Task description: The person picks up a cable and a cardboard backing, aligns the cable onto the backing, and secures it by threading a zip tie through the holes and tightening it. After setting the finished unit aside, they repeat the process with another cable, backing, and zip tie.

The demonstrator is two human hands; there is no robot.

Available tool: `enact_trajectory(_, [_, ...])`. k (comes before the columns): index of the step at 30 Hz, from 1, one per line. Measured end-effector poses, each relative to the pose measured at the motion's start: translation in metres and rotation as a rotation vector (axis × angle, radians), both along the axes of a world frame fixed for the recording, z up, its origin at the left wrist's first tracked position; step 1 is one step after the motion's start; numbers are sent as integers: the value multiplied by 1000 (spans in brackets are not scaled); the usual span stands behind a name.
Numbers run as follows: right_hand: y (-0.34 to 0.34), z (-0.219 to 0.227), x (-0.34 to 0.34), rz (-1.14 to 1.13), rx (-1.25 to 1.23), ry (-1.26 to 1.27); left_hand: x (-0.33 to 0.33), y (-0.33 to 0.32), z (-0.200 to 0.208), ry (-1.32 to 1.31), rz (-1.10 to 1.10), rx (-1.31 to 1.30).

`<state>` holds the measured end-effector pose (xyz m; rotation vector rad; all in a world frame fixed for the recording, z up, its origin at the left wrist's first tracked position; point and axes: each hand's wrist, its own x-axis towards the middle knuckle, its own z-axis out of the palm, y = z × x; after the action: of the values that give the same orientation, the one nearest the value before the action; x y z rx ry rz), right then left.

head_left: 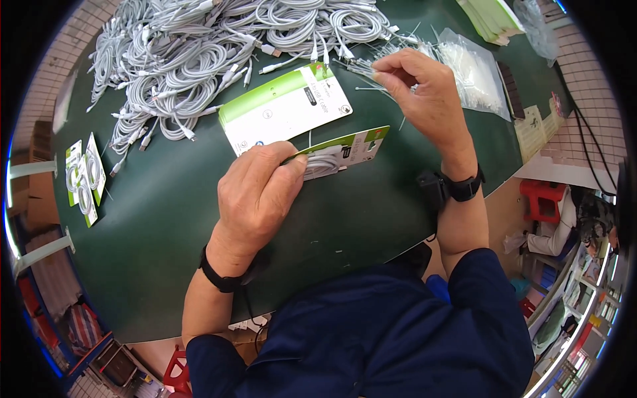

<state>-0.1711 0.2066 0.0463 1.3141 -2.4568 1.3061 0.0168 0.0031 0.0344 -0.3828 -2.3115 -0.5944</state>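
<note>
My left hand is closed on the near end of a green and white backing card. The card is tilted up on its edge. A coiled white cable rests against its near face, and a thin white tie end sticks up behind it. My right hand is at the edge of a pile of loose cable ties, thumb and forefinger pinched on a tie there, partly hidden by the fingertips. Just beyond my left hand lies a stack of flat cards.
A large heap of coiled cables covers the far left. Several carded cables lie at the left edge. A clear bag of ties, a dark strip and more green cards are at the right of the green table.
</note>
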Motion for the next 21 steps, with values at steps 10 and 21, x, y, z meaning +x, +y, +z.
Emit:
enact_trajectory(10, [8, -26, -22, -174, 496, -56, 2, 0, -4, 4, -7, 28])
enact_trajectory(21, [6, -30, -20, -202, 302, 190, 1, 5, -4, 6, -57, 18])
